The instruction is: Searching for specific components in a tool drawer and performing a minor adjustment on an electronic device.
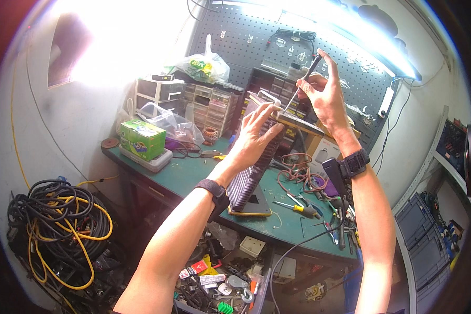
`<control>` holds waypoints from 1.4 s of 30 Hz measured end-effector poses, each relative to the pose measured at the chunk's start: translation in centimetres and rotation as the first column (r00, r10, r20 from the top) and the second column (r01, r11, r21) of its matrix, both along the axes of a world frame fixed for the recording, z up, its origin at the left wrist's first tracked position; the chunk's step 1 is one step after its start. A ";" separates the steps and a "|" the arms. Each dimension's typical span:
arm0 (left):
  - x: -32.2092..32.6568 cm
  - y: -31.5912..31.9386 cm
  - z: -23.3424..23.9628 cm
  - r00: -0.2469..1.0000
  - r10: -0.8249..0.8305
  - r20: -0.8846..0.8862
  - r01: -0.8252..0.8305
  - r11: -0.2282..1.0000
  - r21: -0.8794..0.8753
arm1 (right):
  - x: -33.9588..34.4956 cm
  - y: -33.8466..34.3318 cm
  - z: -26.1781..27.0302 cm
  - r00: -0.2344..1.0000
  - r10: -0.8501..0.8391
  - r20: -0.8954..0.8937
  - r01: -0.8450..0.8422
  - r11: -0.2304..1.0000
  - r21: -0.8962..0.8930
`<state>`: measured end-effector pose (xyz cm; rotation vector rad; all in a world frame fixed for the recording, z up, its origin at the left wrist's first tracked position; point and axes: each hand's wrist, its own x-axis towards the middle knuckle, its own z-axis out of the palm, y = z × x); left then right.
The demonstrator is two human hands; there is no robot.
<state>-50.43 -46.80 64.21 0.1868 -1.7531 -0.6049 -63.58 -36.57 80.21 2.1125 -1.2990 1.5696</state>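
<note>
A finned black metal housing (pixel 245 186) stands on end on the green workbench (pixel 180 168), with a yellow-edged plate at its top and another at its foot. My left hand (pixel 255 131) lies against its upper end, fingers at the top plate (pixel 298 121) and thumb on the side. In my right hand (pixel 324 92) is a screwdriver with a dark handle (pixel 313 66); a fingertip rests on the handle's end and the shaft slants down to the top plate near my left fingertips. The exact spot under the tip is too small to tell.
A screwdriver with a yellow and dark handle (pixel 304 210), pliers and brownish cable (pixel 298 172) lie on the bench's right side. A green box (pixel 143 139) and small-parts drawers (pixel 210 104) stand at the left and back. Below is an open drawer of hardware (pixel 223 280); coiled cables (pixel 62 227) hang left.
</note>
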 end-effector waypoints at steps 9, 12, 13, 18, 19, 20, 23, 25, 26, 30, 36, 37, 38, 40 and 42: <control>-0.1 0.1 0.1 1.000 -0.005 -0.002 0.005 1.000 0.018 | 1.4 0.9 0.7 0.996 0.004 0.084 -0.011 0.997 0.082; -0.1 0.3 0.2 1.000 -0.007 0.013 0.006 1.000 0.031 | 0.6 0.3 1.0 0.995 -0.086 0.054 0.083 0.995 0.054; 0.0 0.2 0.2 1.000 -0.005 0.014 0.005 0.999 0.032 | 0.5 0.2 1.0 0.995 -0.084 0.055 0.081 0.995 0.055; -0.2 -0.1 0.0 1.000 -0.008 -0.001 0.008 1.000 0.030 | -0.2 -0.3 1.2 0.998 0.027 0.065 -0.030 0.999 0.043; -0.2 -0.1 0.0 1.000 -0.009 -0.001 0.009 1.000 0.030 | -0.3 -0.3 1.2 0.998 0.027 0.064 -0.030 0.999 0.043; -0.2 -0.1 0.1 1.000 -0.010 -0.002 0.010 1.000 0.029 | -0.3 -0.3 1.2 0.997 0.030 0.067 -0.032 0.999 0.034; -0.2 -0.3 0.0 1.000 -0.007 0.001 0.007 0.999 0.031 | -0.5 -0.3 1.1 0.998 0.007 0.057 -0.008 1.000 0.009; 0.1 -0.1 0.1 1.000 0.000 0.005 0.000 0.999 0.032 | -0.3 0.0 1.0 0.999 -0.016 0.044 0.017 1.000 -0.007; 0.4 0.0 0.1 1.000 -0.009 0.006 0.009 1.000 0.023 | -0.1 0.2 1.0 0.999 -0.045 0.030 0.045 0.999 -0.018; 0.1 0.7 -0.1 1.000 -0.016 -0.001 0.016 1.000 0.023 | -0.5 0.7 0.5 0.997 -0.078 0.028 0.080 0.995 -0.055; -0.8 -2.7 -0.8 0.996 0.059 -0.074 -0.080 0.944 -0.321 | -1.5 4.2 1.6 0.988 -0.147 0.048 0.155 0.946 -0.285; -1.9 -4.7 -0.8 0.943 0.170 -0.287 -0.315 0.733 -0.602 | -3.3 5.7 2.5 0.998 -0.055 -0.018 0.049 0.963 -0.265; -2.7 -2.0 -0.2 0.987 0.055 -0.151 -0.111 0.915 -0.388 | -6.9 8.2 1.7 0.996 -0.022 -0.091 0.007 0.987 -0.162; -2.3 -7.0 0.4 0.944 0.206 -0.256 -0.326 0.688 -0.649 | -4.7 9.6 -1.5 0.993 0.021 -0.115 -0.026 0.999 -0.044; -2.6 -2.4 0.3 0.972 -0.117 -0.203 0.069 0.970 -0.231 | -2.6 12.1 -8.6 0.991 -0.116 -0.071 0.117 0.993 0.010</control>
